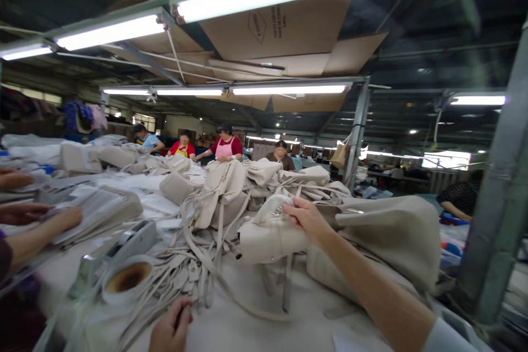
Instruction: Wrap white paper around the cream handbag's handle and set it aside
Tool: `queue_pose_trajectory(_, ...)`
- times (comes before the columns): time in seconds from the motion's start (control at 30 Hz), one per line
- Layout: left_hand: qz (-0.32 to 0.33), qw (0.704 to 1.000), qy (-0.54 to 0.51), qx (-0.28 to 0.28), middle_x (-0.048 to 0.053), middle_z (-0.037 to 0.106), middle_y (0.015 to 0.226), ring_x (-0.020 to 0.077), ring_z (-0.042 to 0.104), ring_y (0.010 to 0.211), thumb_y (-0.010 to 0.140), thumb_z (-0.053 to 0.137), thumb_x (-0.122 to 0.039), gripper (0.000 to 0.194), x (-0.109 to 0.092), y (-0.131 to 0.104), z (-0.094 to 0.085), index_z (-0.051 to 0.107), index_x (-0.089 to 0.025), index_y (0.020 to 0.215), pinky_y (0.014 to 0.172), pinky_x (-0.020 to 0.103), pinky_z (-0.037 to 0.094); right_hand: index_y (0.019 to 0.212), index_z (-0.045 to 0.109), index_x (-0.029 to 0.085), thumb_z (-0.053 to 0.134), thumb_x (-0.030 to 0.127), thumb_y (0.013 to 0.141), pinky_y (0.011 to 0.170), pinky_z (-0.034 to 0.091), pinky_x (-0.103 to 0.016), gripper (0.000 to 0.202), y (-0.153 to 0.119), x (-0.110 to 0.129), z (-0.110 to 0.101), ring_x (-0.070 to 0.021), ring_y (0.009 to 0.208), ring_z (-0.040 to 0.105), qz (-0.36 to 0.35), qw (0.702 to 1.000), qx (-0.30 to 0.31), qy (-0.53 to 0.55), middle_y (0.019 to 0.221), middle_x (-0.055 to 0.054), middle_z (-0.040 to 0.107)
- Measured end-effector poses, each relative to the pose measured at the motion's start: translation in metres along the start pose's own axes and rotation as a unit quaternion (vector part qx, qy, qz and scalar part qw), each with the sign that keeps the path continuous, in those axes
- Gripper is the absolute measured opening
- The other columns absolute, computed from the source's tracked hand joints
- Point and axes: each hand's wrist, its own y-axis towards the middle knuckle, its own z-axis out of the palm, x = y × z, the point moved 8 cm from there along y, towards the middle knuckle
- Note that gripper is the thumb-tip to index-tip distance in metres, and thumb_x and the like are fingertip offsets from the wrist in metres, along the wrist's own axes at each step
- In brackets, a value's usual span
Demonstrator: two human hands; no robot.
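Observation:
My right hand (306,220) reaches out over the table, its thumb and fingers pinched on a cream bag (270,239) near a metal fitting. Low in front, my left hand (172,325) is curled closed beside a heap of thin cream straps (177,272). Whatever its fingers may hold is hidden. A larger cream bag (391,236) lies right of my right hand, partly behind my forearm. Behind the bag I grip, another flap bag (220,192) with long straps leans on the pile.
A white bowl of brown liquid (127,281) stands near a tape dispenser (136,239) at front left. Another person's hands (68,220) work with papers at the far left. Several people (225,146) are behind the pile. A metal post (501,192) rises at right.

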Motion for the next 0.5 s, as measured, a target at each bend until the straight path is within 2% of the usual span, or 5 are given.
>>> queue_pose_trajectory(0.1, 0.000, 1.000, 0.016, 0.022, -0.001, 0.065, 0.056, 0.0180, 0.059, 0.050, 0.072, 0.053, -0.047, 0.029, -0.012, 0.000, -0.002, 0.068, -0.022, 0.075, 0.052, 0.025, 0.049, 0.066, 0.049, 0.022, 0.062, 0.044, 0.068, 0.040, 0.019, -0.021, 0.026, -0.049, -0.019, 0.017, -0.0066, 0.039, 0.031, 0.020, 1.000, 0.014, -0.005, 0.042, 0.010, 0.039)
queue_pose_trajectory(0.2, -0.006, 0.999, 0.029, 0.020, -0.001, 0.066, 0.057, 0.0181, 0.060, 0.049, 0.072, 0.051, -0.047, 0.031, -0.019, 0.000, -0.006, 0.067, -0.021, 0.079, 0.051, 0.026, 0.049, 0.060, 0.048, 0.021, 0.063, 0.034, 0.066, 0.041, 0.025, -0.021, 0.021, -0.100, -0.053, 0.036, -0.0075, 0.042, 0.036, 0.037, 0.998, 0.023, -0.034, 0.044, 0.009, 0.042)
queue_pose_trajectory(0.3, 0.012, 0.999, 0.044, 0.030, -0.001, 0.067, 0.057, 0.0193, 0.062, 0.051, 0.071, 0.051, -0.044, 0.029, -0.025, 0.000, -0.006, 0.066, -0.022, 0.079, 0.054, 0.027, 0.051, 0.063, 0.048, 0.021, 0.059, 0.029, 0.066, 0.042, 0.029, -0.020, 0.014, -0.148, -0.088, 0.054, -0.0082, 0.044, 0.039, 0.064, 0.996, 0.044, -0.037, 0.049, 0.009, 0.042)
queue_pose_trajectory(0.4, 0.029, 0.997, 0.060, 0.037, 0.001, 0.071, 0.063, 0.0219, 0.067, 0.060, 0.071, 0.052, -0.043, 0.027, -0.028, 0.000, -0.002, 0.066, -0.022, 0.079, 0.059, 0.028, 0.053, 0.065, 0.046, 0.022, 0.056, 0.027, 0.067, 0.040, 0.031, -0.021, 0.011, -0.182, -0.110, 0.063, -0.0088, 0.043, 0.040, 0.086, 0.995, 0.040, -0.005, 0.053, 0.008, 0.041)
queue_pose_trajectory(0.5, 0.057, 0.996, 0.060, 0.026, 0.005, 0.075, 0.075, 0.0237, 0.070, 0.070, 0.071, 0.054, -0.045, 0.029, -0.039, -0.005, 0.004, 0.067, -0.021, 0.082, 0.065, 0.030, 0.055, 0.062, 0.048, 0.021, 0.056, 0.019, 0.064, 0.045, 0.035, -0.021, 0.008, -0.201, -0.115, 0.069, -0.0105, 0.049, 0.045, 0.080, 0.995, 0.055, -0.029, 0.055, 0.006, 0.044)
